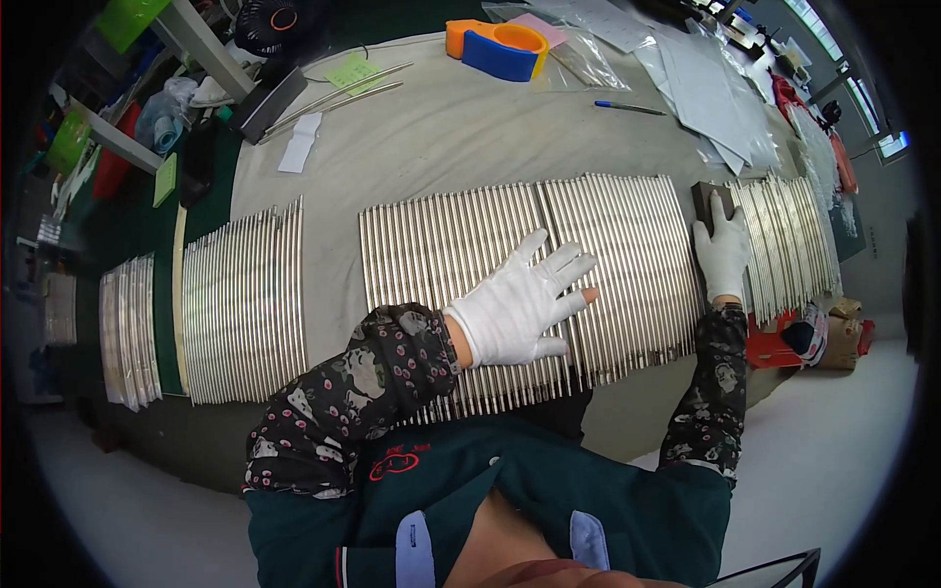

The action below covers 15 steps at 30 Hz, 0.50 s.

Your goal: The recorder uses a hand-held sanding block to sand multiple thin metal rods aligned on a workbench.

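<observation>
My left hand (520,302), in a white glove with one fingertip bare, lies with fingers spread on a wide row of thin silvery metal rods (431,245). The rods lie side by side, pointing away from me, and a narrow dark gap runs through the row near my fingers. At the row's right edge my right hand (723,257), also gloved in white, is closed on a dark brown block (701,199). Its thumb is on the left side and its fingers lie along the top. The block's lower part is hidden under the glove.
More rods (784,245) lie right of the block, and another row (245,304) lies left. Wrapped rods (129,333) are at far left. Toward the back are an orange-and-blue tape dispenser (500,51), a blue pen (629,107), paper sheets (701,93) and a dark box (270,103).
</observation>
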Motion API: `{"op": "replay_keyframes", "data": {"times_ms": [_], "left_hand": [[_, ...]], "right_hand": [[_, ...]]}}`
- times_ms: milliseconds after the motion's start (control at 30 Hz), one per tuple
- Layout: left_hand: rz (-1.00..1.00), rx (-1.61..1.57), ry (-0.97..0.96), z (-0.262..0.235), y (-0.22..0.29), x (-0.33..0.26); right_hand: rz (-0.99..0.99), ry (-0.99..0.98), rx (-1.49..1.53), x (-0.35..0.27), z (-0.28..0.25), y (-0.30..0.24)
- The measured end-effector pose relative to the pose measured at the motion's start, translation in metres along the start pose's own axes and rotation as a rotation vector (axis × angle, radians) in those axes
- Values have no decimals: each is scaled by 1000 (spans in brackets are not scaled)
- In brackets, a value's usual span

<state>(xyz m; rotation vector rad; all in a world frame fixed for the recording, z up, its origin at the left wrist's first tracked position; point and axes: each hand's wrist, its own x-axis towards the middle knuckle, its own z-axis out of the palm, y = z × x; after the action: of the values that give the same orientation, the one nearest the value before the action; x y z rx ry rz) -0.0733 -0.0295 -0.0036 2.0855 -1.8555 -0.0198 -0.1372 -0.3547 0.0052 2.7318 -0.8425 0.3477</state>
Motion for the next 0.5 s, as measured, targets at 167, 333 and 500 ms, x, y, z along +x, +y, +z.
{"op": "replay_keyframes", "data": {"times_ms": [167, 333, 500], "left_hand": [[-6, -29, 4, 0, 1, 3], [-27, -78, -10, -2, 0, 0], [-49, -105, 12, -2, 6, 4]], "right_hand": [[-219, 152, 354, -8, -39, -49], [-601, 84, 465, -54, -79, -160], [-377, 104, 388, -35, -74, -134]]}}
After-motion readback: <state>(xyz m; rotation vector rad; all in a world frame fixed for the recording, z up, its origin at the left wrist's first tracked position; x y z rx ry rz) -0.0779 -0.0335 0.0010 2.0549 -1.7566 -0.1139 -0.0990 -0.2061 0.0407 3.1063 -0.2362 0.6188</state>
